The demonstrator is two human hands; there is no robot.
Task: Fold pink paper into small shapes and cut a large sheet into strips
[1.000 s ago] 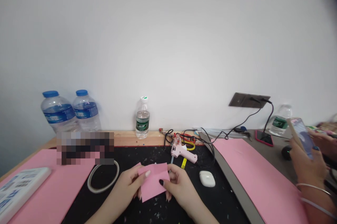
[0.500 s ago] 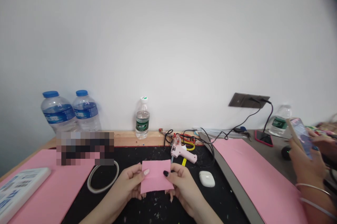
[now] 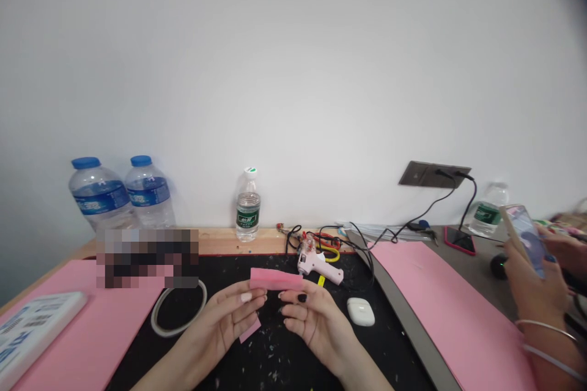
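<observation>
Both of my hands hold one small pink paper piece (image 3: 275,279) above the black mat (image 3: 220,281). My left hand (image 3: 229,317) pinches its left end with thumb and fingers, palm turned up. My right hand (image 3: 307,317) pinches its right end, a dark-painted thumbnail on top. The paper is tipped nearly edge-on, so only a thin strip shows. A small pink flap (image 3: 250,330) hangs below my left fingers; whether it belongs to the same piece I cannot tell.
A pink glue gun (image 3: 318,264), a white earbud case (image 3: 360,311) and a tape ring (image 3: 178,311) lie on the mat. Pink sheets (image 3: 92,330) (image 3: 449,305) flank it. Water bottles (image 3: 248,206) (image 3: 121,195) stand by the wall. Another person's hands hold a phone (image 3: 527,238) at right.
The pink paper has been raised and tilted from facing me to nearly edge-on. Both hands have turned palm-up and moved slightly apart.
</observation>
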